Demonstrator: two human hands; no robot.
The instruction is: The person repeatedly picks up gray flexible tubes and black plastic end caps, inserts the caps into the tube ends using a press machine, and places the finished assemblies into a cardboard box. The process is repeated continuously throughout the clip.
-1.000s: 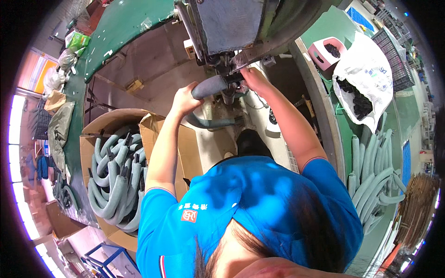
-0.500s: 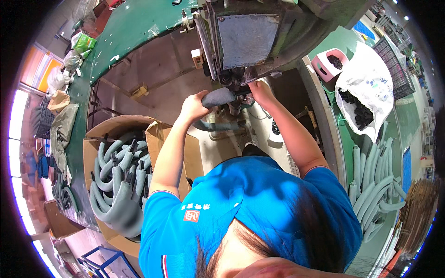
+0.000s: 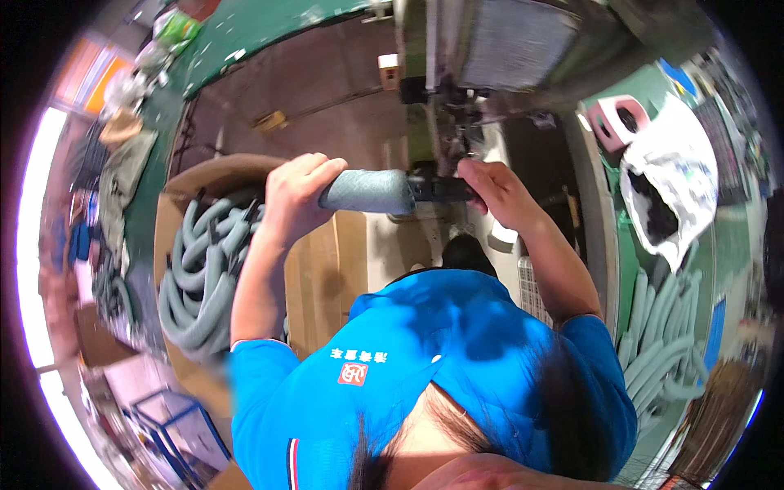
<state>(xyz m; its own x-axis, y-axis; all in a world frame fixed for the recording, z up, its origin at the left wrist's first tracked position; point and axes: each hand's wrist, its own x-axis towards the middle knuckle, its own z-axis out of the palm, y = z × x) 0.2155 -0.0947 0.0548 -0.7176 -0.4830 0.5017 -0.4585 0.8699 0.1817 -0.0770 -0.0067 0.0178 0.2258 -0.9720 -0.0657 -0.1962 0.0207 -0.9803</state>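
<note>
My left hand (image 3: 300,194) is closed around the grey-green padded tube (image 3: 369,191), and the fingers of my right hand (image 3: 496,193) are pinched on the black end piece (image 3: 443,189) at its other end. The tube lies nearly level between my hands, in front of the machine (image 3: 523,47) and beside the cardboard box (image 3: 328,273).

If my right grip is only at the tip, the black piece could slip or twist out of line, I judge. A hard pull with the left could drag the soft cover along or work the joint loose. Swinging the right hand carelessly could knock my knuckles on the metal just beyond it.

My left palm hides how far the tube runs past my fist. The right fingertips are partly masked, so I can't tell how firmly they press. The machine's lower parts are blurred and dark; whether the black piece touches them, I can't tell. The contents of the white sack (image 3: 682,155) are too shadowed to make out.
</note>
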